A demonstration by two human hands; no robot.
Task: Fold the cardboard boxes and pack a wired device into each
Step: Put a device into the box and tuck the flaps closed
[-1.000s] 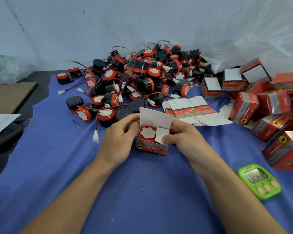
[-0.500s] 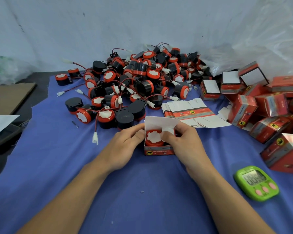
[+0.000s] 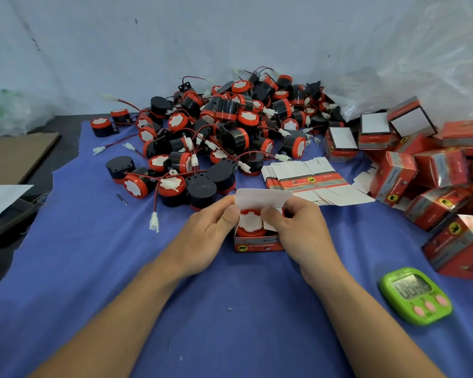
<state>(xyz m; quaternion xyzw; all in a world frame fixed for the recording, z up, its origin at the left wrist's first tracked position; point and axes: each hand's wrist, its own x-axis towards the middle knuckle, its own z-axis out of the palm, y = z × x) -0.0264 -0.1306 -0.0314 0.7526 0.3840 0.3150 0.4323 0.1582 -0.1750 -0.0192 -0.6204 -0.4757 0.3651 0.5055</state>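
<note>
A small red cardboard box (image 3: 257, 244) stands upright on the blue cloth at the centre, its white lid flap (image 3: 262, 197) raised at the back. Inside sits a red-and-black wired device (image 3: 249, 223), white face up. My left hand (image 3: 213, 230) grips the box's left wall, thumb at the rim. My right hand (image 3: 298, 227) holds the right side and its thumb presses a white side flap down over the device. A stack of flat box blanks (image 3: 306, 181) lies just behind. A big pile of wired devices (image 3: 224, 132) fills the far centre.
Several folded red boxes (image 3: 434, 181) are heaped at the right. A green digital timer (image 3: 415, 296) lies near right. Brown cardboard (image 3: 14, 156) and white paper (image 3: 0, 197) lie off the cloth's left edge. Crumpled clear plastic (image 3: 421, 64) rises at the back right.
The box has turned square to me and stands upright. My right thumb has pushed the side flap further in over the device. Both hands stay on the box.
</note>
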